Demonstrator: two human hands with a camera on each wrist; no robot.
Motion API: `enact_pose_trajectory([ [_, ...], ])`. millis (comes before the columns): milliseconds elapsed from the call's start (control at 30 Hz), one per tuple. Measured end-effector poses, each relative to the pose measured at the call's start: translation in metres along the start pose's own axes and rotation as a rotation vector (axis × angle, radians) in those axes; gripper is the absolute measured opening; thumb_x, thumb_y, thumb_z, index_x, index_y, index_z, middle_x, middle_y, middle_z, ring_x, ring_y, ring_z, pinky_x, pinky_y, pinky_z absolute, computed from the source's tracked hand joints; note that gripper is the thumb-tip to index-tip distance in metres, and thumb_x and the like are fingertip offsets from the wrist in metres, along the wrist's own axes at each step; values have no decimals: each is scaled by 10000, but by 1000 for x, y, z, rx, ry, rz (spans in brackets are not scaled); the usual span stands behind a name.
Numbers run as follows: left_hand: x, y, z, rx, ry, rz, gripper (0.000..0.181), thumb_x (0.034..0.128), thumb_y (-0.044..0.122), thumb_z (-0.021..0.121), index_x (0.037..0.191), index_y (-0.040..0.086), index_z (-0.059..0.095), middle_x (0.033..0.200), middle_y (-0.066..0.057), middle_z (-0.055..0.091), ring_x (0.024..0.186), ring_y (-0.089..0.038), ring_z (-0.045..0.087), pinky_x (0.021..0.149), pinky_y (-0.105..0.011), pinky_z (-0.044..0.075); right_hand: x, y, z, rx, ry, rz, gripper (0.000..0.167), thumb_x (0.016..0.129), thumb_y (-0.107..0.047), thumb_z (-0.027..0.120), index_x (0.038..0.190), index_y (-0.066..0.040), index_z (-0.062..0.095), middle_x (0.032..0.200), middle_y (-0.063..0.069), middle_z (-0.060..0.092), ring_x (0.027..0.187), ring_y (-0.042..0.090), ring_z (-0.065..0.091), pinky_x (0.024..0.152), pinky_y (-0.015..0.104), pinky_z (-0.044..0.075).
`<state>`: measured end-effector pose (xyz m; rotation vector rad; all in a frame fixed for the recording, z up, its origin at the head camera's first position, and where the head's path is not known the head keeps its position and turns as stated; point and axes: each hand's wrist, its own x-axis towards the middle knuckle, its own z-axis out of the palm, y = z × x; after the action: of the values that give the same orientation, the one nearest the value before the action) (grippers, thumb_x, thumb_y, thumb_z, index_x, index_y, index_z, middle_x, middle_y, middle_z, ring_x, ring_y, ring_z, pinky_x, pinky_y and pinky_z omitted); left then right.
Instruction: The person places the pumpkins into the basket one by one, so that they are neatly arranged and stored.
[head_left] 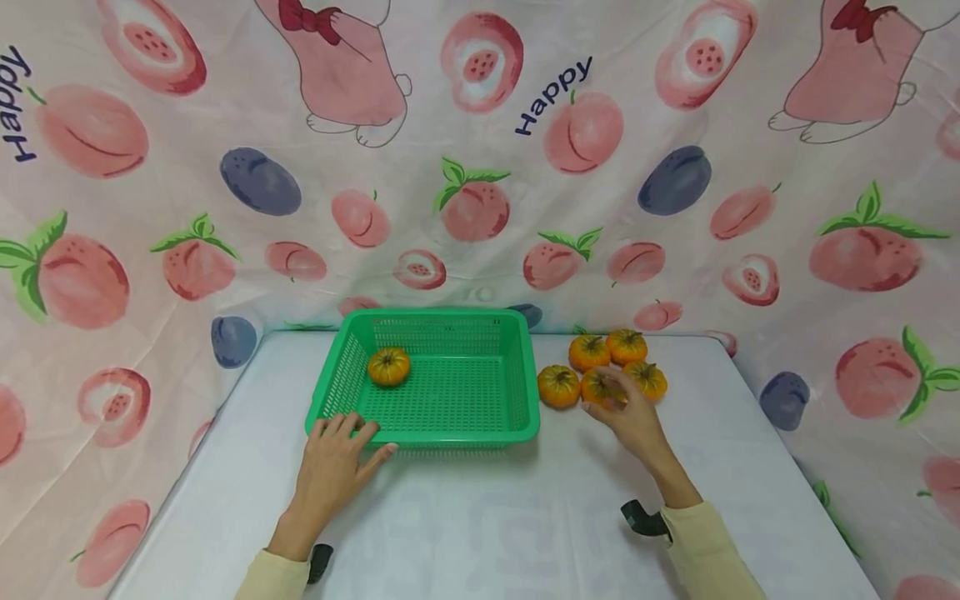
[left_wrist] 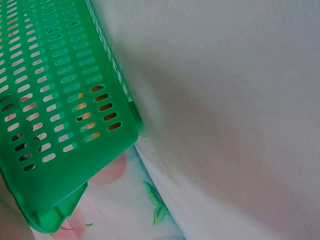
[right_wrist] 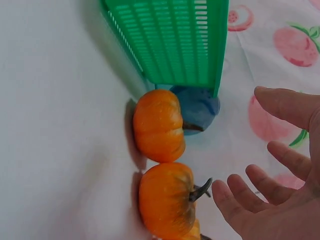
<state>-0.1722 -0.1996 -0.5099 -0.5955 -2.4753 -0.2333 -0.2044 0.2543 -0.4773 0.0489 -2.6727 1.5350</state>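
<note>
One small orange pumpkin (head_left: 388,367) lies in the left part of the green basket (head_left: 450,437). My left hand (head_left: 330,467) rests its fingers on the basket's front left rim. Right of the basket, several more pumpkins stand in a group on the table. Over the front middle pumpkin (head_left: 597,388) hovers my right hand (head_left: 636,423), its fingers spread and partly hiding it. In the right wrist view the right hand (right_wrist: 280,175) holds nothing, with its fingers apart near the stem of one pumpkin (right_wrist: 167,200); another pumpkin (right_wrist: 159,125) sits beside the basket.
The white table (head_left: 480,517) carries the basket and the pumpkins. Behind it hangs a cloth (head_left: 480,275) printed with peaches. Dark objects are at both wrists, by the sleeves. The left wrist view shows the basket's slotted side (left_wrist: 65,165) close up.
</note>
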Motion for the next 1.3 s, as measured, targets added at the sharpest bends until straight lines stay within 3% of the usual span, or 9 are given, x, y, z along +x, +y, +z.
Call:
enact_pose_trajectory([
  [267, 0, 0, 0, 8, 4, 1, 385, 799, 510, 731, 948, 168, 637, 878, -43, 569, 814, -261, 526, 748, -416, 368, 5, 17, -3, -9, 40, 33, 662, 877, -226, 759, 1436, -84, 433, 1470, 195, 438, 1356, 401, 433, 1111, 588, 352],
  [500, 0, -2, 1, 2, -10, 2, 519, 939, 653, 459, 958, 167, 639, 887, -46, 569, 818, -268, 524, 759, -423, 370, 9, 24, -4, -35, 83, 78, 676, 880, -243, 755, 1453, -90, 429, 1498, 198, 397, 1383, 410, 395, 1126, 571, 338],
  [800, -1, -1, 1, 4, -10, -2, 388, 815, 526, 705, 946, 167, 639, 876, -41, 561, 814, -260, 520, 758, -421, 374, 14, 29, -6, -47, 89, 170, 667, 899, -222, 734, 1467, -91, 410, 1563, 206, 312, 1411, 426, 361, 1118, 534, 369],
  [1000, 0, 0, 0, 1, -13, -3, 381, 822, 522, 700, 933, 162, 646, 874, -44, 561, 816, -269, 522, 760, -424, 373, 19, 37, -4, -82, 113, 191, 685, 898, -222, 729, 1479, -84, 393, 1548, 224, 334, 1361, 424, 410, 1092, 540, 399],
  [1200, 0, 0, -1, -3, -11, -5, 445, 894, 596, 579, 928, 157, 645, 869, -44, 555, 804, -265, 511, 756, -419, 367, 24, 40, -3, -89, 129, 227, 692, 899, -224, 722, 1480, -68, 380, 1539, 232, 352, 1377, 429, 393, 1099, 549, 387],
  [1300, 0, 1, -1, -3, -16, -11, 428, 883, 581, 604, 931, 158, 646, 871, -42, 557, 804, -263, 509, 757, -417, 364, 26, 41, -2, -104, 136, 244, 704, 899, -246, 722, 1483, -64, 375, 1535, 234, 363, 1375, 434, 389, 1107, 567, 366],
])
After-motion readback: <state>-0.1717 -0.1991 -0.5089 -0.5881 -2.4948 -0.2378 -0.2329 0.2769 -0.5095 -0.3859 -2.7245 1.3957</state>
